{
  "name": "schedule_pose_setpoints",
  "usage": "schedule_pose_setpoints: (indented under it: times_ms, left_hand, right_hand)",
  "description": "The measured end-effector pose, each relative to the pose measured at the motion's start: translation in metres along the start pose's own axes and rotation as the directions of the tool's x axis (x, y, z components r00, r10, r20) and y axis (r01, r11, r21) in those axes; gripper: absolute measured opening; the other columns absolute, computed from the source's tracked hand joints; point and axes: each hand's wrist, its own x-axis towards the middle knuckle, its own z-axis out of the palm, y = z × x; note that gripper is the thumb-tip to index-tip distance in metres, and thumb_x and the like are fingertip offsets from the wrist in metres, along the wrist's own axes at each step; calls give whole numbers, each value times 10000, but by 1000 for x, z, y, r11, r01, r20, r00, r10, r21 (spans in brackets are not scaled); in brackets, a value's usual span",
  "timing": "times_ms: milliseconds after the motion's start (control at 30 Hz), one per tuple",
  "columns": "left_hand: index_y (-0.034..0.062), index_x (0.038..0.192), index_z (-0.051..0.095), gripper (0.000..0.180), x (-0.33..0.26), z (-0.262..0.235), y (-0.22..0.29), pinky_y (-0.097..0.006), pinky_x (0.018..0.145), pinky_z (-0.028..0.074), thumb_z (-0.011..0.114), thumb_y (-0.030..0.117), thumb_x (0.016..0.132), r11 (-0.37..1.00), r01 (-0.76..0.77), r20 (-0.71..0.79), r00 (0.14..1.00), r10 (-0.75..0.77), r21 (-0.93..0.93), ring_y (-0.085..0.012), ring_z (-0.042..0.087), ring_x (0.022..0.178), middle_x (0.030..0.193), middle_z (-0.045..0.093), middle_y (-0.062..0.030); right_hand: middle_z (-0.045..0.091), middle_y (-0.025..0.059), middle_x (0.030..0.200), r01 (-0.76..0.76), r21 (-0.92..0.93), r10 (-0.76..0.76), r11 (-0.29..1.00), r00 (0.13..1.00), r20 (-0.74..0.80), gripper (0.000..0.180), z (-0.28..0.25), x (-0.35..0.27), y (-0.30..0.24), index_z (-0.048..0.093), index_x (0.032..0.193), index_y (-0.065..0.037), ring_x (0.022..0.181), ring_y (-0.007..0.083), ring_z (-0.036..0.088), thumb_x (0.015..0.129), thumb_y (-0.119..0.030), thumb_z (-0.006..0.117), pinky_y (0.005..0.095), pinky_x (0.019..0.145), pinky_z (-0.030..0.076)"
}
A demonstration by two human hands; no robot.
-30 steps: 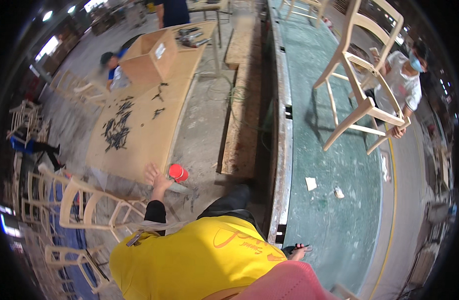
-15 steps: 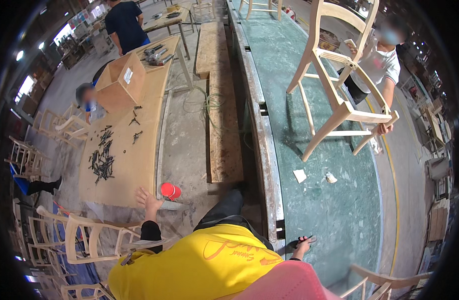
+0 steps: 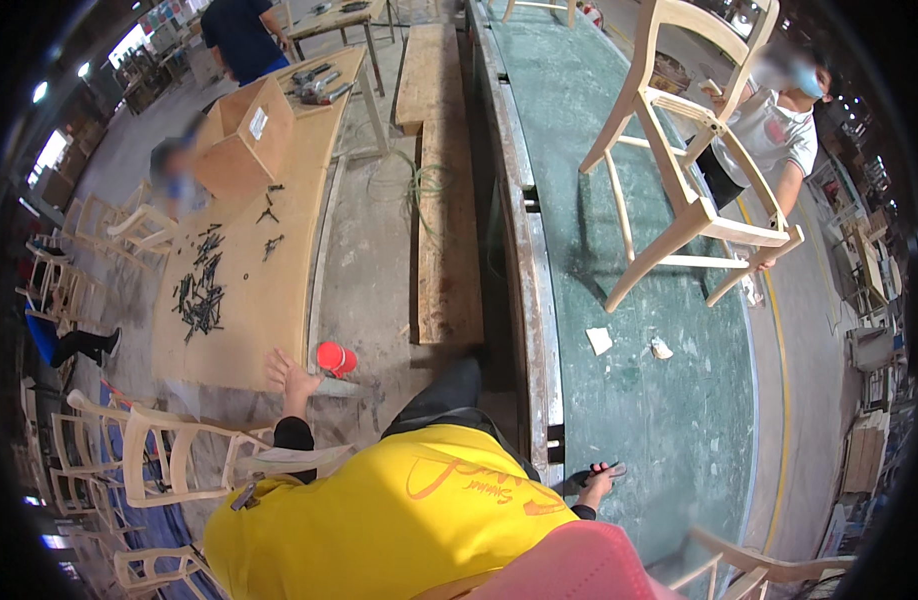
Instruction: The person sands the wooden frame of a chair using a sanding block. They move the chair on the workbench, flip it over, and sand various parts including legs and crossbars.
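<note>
The left hand (image 3: 289,375) is spread open, fingers apart, holding nothing, touching the wooden tabletop's (image 3: 249,310) near edge; the red cup (image 3: 335,358) lies just right of it, ungrasped. The right hand (image 3: 599,482) clamps a dark tool (image 3: 591,473) over the green bench (image 3: 629,330).

We get even, bright daylight-type light, strongest from windows glowing overexposed at the far left rim. Shadows are soft; the raised chair (image 3: 679,170) drops a faint one on the green desk (image 3: 619,330) beneath it. No hard glare on the surfaces. Heavy fisheye bend: straight desk edges curve, corners go black. Centre is sharp, rim detail smears. Left hand (image 3: 291,378) is slightly soft, right hand (image 3: 597,482) clearer. Faces are blurred.
</note>
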Motion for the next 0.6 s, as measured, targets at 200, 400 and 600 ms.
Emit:
schedule_pose_setpoints:
  times_ms: [200,400,600]
  left_hand:
    - [104,1499,-219,1445,-6,-11,10,-623,1142,12,889,313,596,1000,22,30,999,-22,10,-496,-138,1431,1554,-233,-244]
    - [106,1498,-223,1440,-11,-18,19,-624,1140,8,886,310,601,999,24,32,999,-25,22,-504,-142,1427,1553,-230,-250]
    - [122,1498,-229,1437,-12,-20,22,-617,1142,2,887,283,607,998,51,27,998,-52,41,-494,-129,1433,1559,-210,-248]
  right_hand:
    - [658,60,720,-25,-17,24,1000,999,-22,371,-1,-4,-6,637,1025,-47,566,136,531,1016,-380,472,268,526,406]
    - [646,41,709,-9,-86,7,996,1000,-28,352,-4,-6,-9,633,986,-85,550,135,519,1010,-398,473,270,513,397]
    - [644,37,716,-33,-65,31,997,999,-43,343,0,-14,-14,630,977,-92,542,133,512,1008,-397,476,265,504,392]
